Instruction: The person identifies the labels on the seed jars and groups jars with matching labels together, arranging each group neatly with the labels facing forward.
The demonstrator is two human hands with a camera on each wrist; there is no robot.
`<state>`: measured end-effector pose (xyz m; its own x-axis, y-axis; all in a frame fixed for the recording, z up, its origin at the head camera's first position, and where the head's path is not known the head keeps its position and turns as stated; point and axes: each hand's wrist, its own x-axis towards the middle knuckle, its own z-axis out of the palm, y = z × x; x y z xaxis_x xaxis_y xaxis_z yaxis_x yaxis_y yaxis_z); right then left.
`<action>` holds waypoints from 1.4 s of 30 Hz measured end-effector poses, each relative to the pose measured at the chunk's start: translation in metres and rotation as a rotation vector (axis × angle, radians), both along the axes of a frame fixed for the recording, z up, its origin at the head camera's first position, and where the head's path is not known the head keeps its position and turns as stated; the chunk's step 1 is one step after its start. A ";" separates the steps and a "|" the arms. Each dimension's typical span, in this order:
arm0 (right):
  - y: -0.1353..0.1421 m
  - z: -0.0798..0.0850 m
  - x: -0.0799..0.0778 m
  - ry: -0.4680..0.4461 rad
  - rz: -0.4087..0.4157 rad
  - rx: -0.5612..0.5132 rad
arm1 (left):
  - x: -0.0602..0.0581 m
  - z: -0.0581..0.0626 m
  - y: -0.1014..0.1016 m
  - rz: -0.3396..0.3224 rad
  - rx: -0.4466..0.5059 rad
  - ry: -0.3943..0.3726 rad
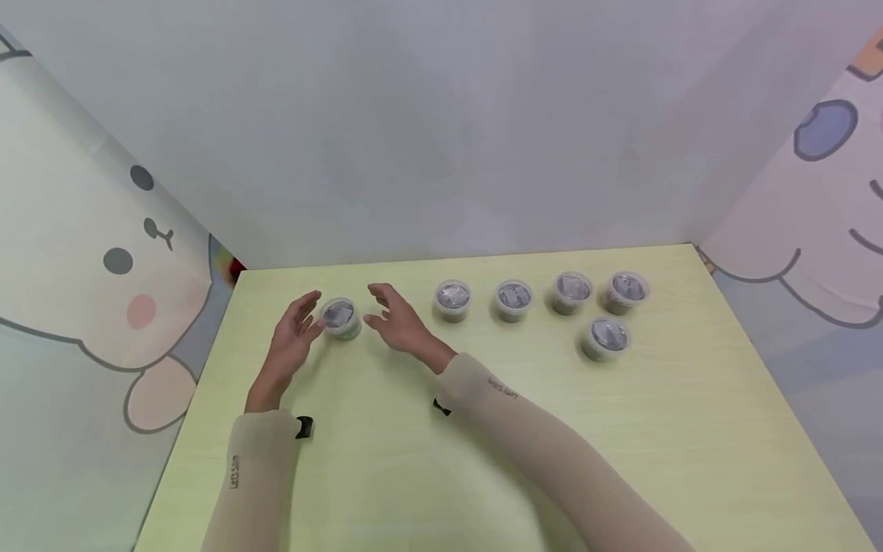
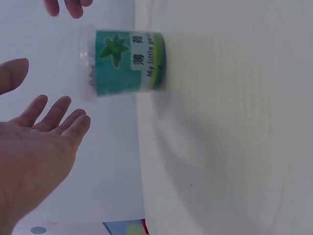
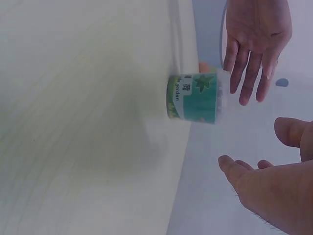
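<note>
A small round tub (image 1: 341, 319) with a clear lid stands upright at the table's back left. In the left wrist view the tub (image 2: 120, 62) shows a teal label with a green leaf and the words "My little garden". My left hand (image 1: 290, 337) hovers close on its left side, fingers loosely spread, holding nothing. To the right, my right hand (image 1: 402, 322) is held apart from the tub, thumb and fingers parted. Both hands flank the tub (image 3: 195, 97) in the right wrist view, with gaps between.
Several similar lidded tubs stand farther right, including one tub (image 1: 452, 300) nearest my right hand and another tub (image 1: 605, 338) set forward of the row. A pale yellow table (image 1: 386, 475) meets a grey-white wall (image 1: 441, 138) behind; printed cartoon panels (image 1: 83, 230) flank it.
</note>
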<state>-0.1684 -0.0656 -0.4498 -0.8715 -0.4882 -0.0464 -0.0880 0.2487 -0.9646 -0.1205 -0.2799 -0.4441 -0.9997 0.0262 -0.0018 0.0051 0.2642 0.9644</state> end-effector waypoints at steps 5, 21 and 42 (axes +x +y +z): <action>0.015 0.009 0.004 0.012 0.005 -0.072 | 0.006 0.021 0.018 -0.016 0.010 0.033; 0.065 0.051 0.024 0.020 0.021 -0.270 | 0.006 0.034 0.061 -0.127 0.022 0.084; 0.120 0.038 0.033 0.038 -0.149 -0.307 | -0.005 0.020 0.114 -0.243 0.069 0.084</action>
